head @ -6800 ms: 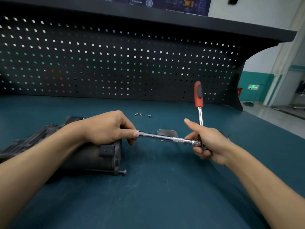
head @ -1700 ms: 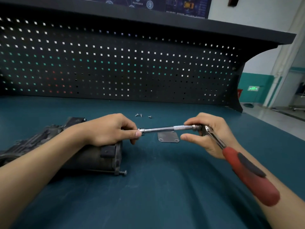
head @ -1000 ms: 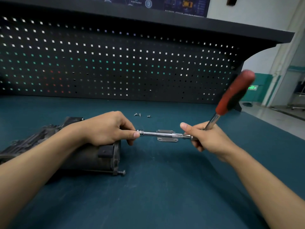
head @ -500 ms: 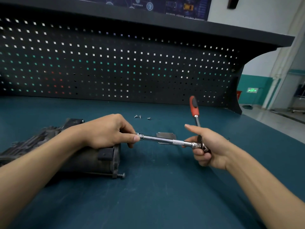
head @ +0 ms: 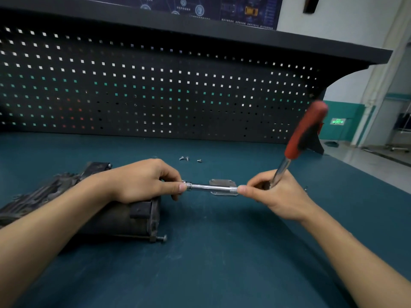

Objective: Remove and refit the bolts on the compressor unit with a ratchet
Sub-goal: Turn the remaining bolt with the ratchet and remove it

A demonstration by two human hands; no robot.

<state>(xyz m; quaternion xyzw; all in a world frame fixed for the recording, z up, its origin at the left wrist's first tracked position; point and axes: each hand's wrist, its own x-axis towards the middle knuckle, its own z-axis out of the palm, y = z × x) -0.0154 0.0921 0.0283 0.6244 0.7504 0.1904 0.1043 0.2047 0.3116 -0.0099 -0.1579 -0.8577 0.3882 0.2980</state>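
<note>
A dark compressor unit [head: 115, 215] lies on its side at the left of the bench. My left hand [head: 142, 180] rests over its end and pinches the socket end of a chrome extension bar [head: 211, 187]. My right hand [head: 273, 192] grips the ratchet head at the bar's other end. The ratchet's red handle [head: 305, 130] sticks up and to the right, blurred. One bolt [head: 162, 238] protrudes from the unit's lower flange. The bolt under the socket is hidden by my fingers.
Three loose bolts [head: 188, 159] lie on the teal bench mat [head: 222, 252] behind the bar. A small metal plate [head: 221, 182] lies flat under the bar. A black pegboard [head: 155, 92] closes off the back. The bench edge runs along the right.
The red handle swings round and round the bar's axis: pointing up, then down towards me, up-right, up again, and now up-right. My left hand stays on the socket end.
</note>
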